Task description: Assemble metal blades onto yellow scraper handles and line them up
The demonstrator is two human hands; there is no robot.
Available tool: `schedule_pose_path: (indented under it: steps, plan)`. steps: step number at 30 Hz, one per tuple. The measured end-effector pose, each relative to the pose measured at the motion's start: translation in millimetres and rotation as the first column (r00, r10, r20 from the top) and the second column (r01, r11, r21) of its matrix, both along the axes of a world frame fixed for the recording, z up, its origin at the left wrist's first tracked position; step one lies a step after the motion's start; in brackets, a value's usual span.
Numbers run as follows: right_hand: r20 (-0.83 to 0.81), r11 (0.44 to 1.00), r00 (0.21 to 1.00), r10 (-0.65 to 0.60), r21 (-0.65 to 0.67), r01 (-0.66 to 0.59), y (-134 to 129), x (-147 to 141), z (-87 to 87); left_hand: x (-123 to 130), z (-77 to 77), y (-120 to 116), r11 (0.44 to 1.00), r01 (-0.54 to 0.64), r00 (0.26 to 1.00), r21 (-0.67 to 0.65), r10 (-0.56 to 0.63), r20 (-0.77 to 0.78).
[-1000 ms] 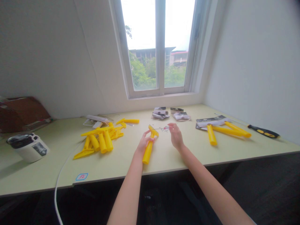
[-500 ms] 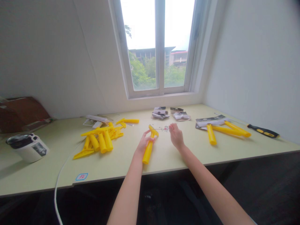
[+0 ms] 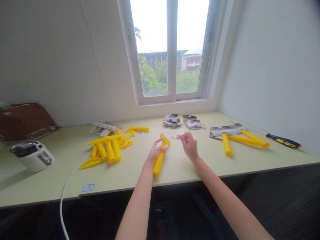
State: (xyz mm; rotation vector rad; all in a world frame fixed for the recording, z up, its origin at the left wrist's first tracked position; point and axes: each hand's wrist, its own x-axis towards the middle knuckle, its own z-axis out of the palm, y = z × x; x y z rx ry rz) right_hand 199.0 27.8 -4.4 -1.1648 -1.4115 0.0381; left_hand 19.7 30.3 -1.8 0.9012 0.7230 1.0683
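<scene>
Far left sits a white electric pot [image 3: 32, 157], then a heap of yellow plastic pieces [image 3: 107, 150]. My left hand [image 3: 155, 154] grips a yellow plastic handle [image 3: 159, 162], with the fingers closed around it. My right hand [image 3: 189, 146] curls by a thin wire [image 3: 173, 137] just past the handle, but it's too small to tell if the fingers pinch it. This step looks like joining those two, so the next move needs a slow, steady touch. Far right are more yellow pieces [image 3: 241, 140] and a yellow-and-black screwdriver [image 3: 283, 141].
</scene>
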Motion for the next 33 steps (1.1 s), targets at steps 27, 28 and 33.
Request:
schedule_pose_path:
  steps: [27, 28, 33]
  plan:
    - [0.047, 0.998, 0.998, 0.037, 0.051, -0.039, 0.4, -2.7, 0.0, 0.0, 1.9, -0.2, 1.000, -0.015, 1.000, -0.020, 0.014, -0.017]
    - [0.025, 0.999, 0.999, 0.032, 0.029, -0.033, 0.0, -2.6, 0.1, 0.1, 2.0, -0.2, 1.000, -0.016, 1.000, -0.022, 0.016, -0.018]
    - [0.066, 0.997, 0.996, 0.067, -0.040, -0.064, 1.3, -0.3, -3.4, 0.0, 0.7, 0.3, 1.000, -0.018, 1.000, -0.001, 0.018, -0.001]
